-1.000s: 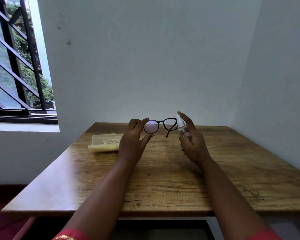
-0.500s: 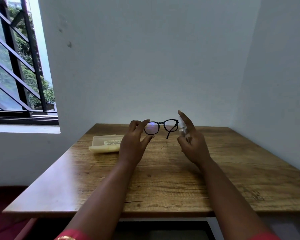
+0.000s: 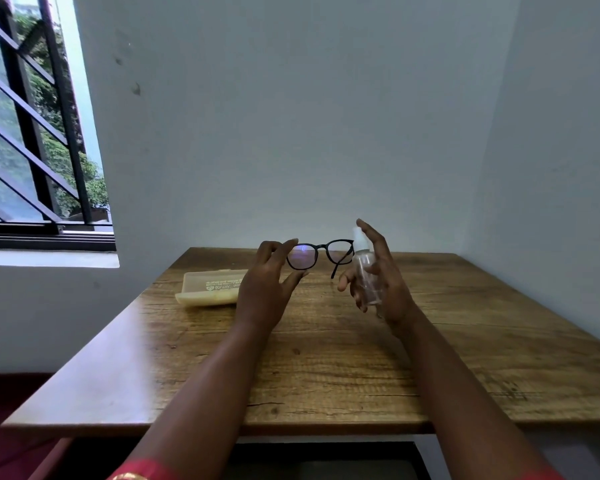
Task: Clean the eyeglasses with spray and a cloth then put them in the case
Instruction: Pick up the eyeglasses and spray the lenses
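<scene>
Black-framed eyeglasses (image 3: 321, 255) hang in the air above the far half of the wooden table (image 3: 326, 358). My left hand (image 3: 265, 282) pinches them at their left end, and one temple arm dangles down on the right. My right hand (image 3: 381, 271) grips a small clear spray bottle (image 3: 366, 268) with a white nozzle, upright, right beside the glasses' right lens; the index finger rests above the nozzle. A pale yellow glasses case (image 3: 210, 289) lies on the table to the left of my left hand. I see no cloth.
White walls close the table in at the back and on the right. A barred window (image 3: 32, 133) is at the left, with trees outside. The table's front edge (image 3: 291, 427) runs under my forearms.
The spray bottle has turned so its clear body faces me more, and my right fingers have loosened around it. The glasses stay in nearly the same place.
</scene>
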